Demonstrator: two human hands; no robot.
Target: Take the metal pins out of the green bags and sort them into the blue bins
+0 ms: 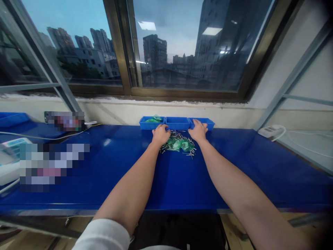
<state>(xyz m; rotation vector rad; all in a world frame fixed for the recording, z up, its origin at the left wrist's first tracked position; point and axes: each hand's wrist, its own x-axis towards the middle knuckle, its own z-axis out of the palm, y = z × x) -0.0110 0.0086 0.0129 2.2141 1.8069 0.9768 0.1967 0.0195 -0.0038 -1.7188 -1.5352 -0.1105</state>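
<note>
On the blue tabletop (109,166), a pile of green parts (178,144) lies at 12 o'clock, just before three blue bins (177,123). The left hand (160,134) rests curled at the pile's 9 o'clock edge; the right hand (198,131), fingers spread open, touches its 2 o'clock side by the bins.

Work surface: a long blue bench (117,173) running below the window. Three small blue bins (177,123) stand in a row at its far edge, touching one another. Directly in front of the bins lies a loose pile of green parts with metal pins (178,144). Well left of the bins, a white cable (39,137) crosses the bench top. A white device (7,163) sits far left of the bins.
</note>
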